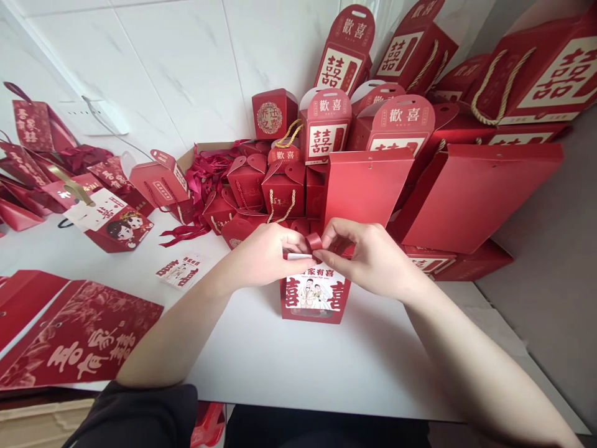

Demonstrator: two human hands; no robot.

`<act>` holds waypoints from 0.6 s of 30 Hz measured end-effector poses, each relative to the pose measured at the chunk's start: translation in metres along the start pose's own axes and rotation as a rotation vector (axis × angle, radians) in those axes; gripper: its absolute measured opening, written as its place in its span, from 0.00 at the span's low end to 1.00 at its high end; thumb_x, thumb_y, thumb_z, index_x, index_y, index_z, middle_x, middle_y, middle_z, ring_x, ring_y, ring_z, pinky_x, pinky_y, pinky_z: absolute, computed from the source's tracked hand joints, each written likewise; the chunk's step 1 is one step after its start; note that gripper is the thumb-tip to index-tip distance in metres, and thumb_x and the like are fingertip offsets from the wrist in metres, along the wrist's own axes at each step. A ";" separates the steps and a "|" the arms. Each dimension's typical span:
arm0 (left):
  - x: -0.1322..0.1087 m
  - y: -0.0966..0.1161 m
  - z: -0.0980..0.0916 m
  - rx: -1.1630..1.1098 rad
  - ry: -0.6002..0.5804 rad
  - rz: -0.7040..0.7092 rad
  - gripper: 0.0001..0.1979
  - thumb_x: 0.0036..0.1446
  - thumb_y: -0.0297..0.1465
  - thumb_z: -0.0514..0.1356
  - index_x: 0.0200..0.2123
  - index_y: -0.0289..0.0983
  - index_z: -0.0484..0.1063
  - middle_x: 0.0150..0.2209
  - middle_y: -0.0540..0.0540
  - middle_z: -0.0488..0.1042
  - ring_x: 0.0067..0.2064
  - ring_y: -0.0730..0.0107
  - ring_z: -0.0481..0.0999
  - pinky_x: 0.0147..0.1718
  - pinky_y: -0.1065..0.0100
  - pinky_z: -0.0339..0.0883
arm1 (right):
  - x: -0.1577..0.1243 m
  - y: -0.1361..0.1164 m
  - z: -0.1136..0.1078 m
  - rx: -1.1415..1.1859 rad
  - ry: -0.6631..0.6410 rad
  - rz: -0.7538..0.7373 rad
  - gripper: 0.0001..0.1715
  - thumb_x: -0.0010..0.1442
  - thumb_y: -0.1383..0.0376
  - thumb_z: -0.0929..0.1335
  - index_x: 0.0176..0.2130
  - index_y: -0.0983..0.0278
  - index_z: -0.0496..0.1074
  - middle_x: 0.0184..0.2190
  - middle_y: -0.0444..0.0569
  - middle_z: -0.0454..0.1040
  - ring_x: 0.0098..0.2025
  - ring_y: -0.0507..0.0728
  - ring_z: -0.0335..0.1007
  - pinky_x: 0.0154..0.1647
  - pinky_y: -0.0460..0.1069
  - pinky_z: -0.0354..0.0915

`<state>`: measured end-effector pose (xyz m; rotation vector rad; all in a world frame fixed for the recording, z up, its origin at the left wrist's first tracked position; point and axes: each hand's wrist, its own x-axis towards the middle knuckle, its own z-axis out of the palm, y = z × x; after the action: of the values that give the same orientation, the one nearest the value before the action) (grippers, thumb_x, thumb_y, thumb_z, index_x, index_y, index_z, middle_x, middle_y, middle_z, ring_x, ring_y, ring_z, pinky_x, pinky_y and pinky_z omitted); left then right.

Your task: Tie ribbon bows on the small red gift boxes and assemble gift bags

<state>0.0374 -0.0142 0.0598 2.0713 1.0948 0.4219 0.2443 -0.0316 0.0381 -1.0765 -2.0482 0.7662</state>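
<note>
A small red gift box (313,315) stands upright on the white table in front of me. On its front hangs a white card (301,297) with red characters and a drawn bridal couple. A dark red ribbon (314,242) forms a loop above the box top. My left hand (267,254) comes in from the left, closed, its fingertips pinching the ribbon at the box top. From the other side my right hand (368,256) pinches the ribbon's loop between thumb and fingers. The point where the ribbon meets the box is partly hidden by my fingers.
Behind my hands, red gift boxes (283,186) are stacked against the tiled wall, beside loose red ribbons (209,174). Tall red boxes (368,186) stand close behind my right hand. Leftward lie a loose card (180,271), a decorated box (119,233) and flat red bags (88,333).
</note>
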 end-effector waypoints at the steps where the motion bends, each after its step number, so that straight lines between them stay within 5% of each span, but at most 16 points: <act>1: 0.000 0.000 0.000 0.001 -0.008 0.000 0.09 0.55 0.34 0.62 0.33 0.33 0.76 0.34 0.47 0.80 0.39 0.65 0.78 0.35 0.70 0.67 | 0.000 0.001 0.000 0.032 -0.004 0.003 0.03 0.60 0.67 0.68 0.34 0.62 0.67 0.33 0.43 0.76 0.33 0.53 0.72 0.34 0.48 0.66; 8: 0.002 -0.002 0.000 -0.084 -0.040 -0.008 0.09 0.55 0.34 0.62 0.32 0.33 0.76 0.35 0.46 0.80 0.43 0.62 0.79 0.41 0.67 0.71 | 0.004 0.007 -0.001 0.355 -0.149 -0.047 0.25 0.64 0.63 0.67 0.59 0.59 0.61 0.42 0.48 0.74 0.42 0.54 0.72 0.41 0.49 0.70; 13: 0.002 -0.003 -0.002 0.043 -0.055 -0.001 0.11 0.54 0.36 0.62 0.29 0.33 0.78 0.29 0.47 0.78 0.34 0.67 0.76 0.31 0.69 0.65 | 0.006 0.007 0.002 0.313 -0.094 -0.050 0.10 0.64 0.64 0.67 0.46 0.63 0.73 0.37 0.47 0.75 0.38 0.53 0.71 0.40 0.49 0.68; 18: 0.004 -0.004 -0.002 0.119 -0.014 0.031 0.11 0.54 0.35 0.62 0.28 0.34 0.79 0.26 0.50 0.76 0.31 0.71 0.72 0.29 0.71 0.61 | 0.004 0.004 -0.001 0.217 -0.014 0.009 0.07 0.64 0.61 0.66 0.39 0.63 0.71 0.34 0.46 0.74 0.34 0.52 0.69 0.35 0.48 0.66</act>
<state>0.0356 -0.0086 0.0580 2.1944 1.1040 0.3650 0.2447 -0.0265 0.0370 -0.9604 -1.9215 0.9778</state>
